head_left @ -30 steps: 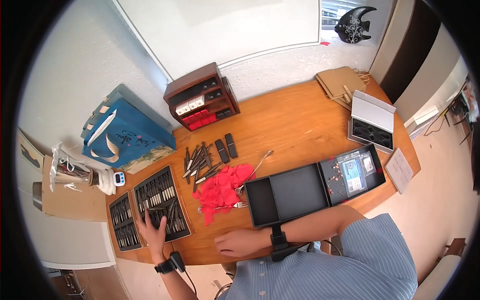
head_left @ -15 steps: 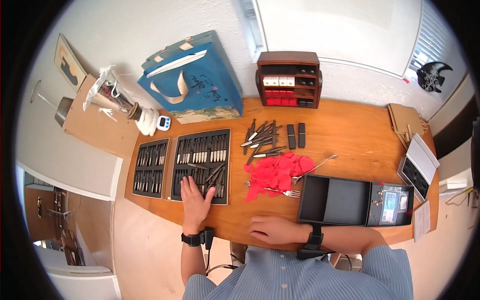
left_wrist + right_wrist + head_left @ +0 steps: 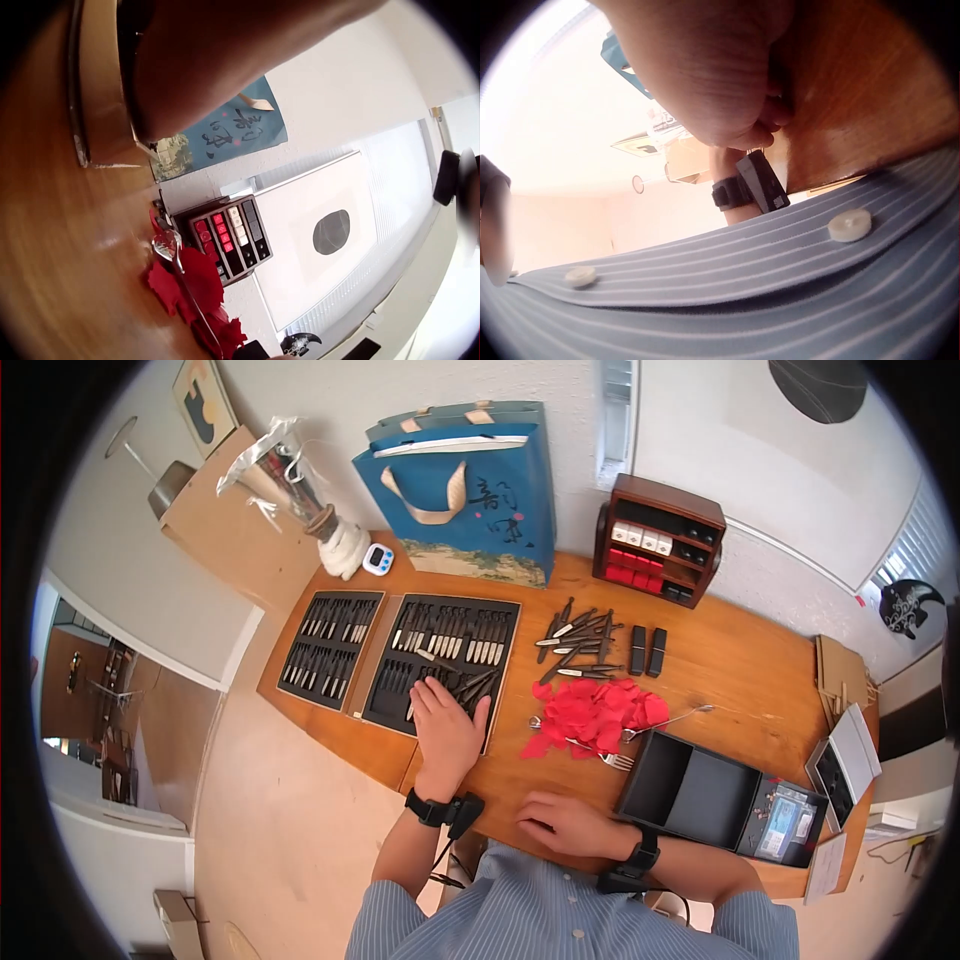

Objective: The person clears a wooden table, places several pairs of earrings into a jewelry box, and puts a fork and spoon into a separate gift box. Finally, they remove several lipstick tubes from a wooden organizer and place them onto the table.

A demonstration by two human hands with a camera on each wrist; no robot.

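My left hand (image 3: 448, 732) lies over the front of the right-hand black tray (image 3: 376, 705), its fingers extended and its thumb apart. Slim dark tools (image 3: 440, 647) with pale ends stand in rows in this tray, and several lie loose (image 3: 478, 685) by the fingers. In the left wrist view the hand hides most of the tray. My right hand (image 3: 572, 825) rests on the table near its front edge, fingers loosely curled with nothing in them. It also shows in the right wrist view, where the hand (image 3: 712, 75) is above the wooden surface (image 3: 877, 90).
A second tray (image 3: 320, 645) of slim tools lies left. Behind the red petals (image 3: 595, 715) is a pile of similar tools (image 3: 580, 643). A fork (image 3: 618, 761), black compartment box (image 3: 715, 790), blue paper bag (image 3: 470, 500), small wooden shelf (image 3: 660, 540) and white timer (image 3: 378, 559) are also there.
The head view has swung left, so everything on the table appears further right. My left hand's fingers, spread at first, now lie closer together over the tray. My right hand stays on the table.
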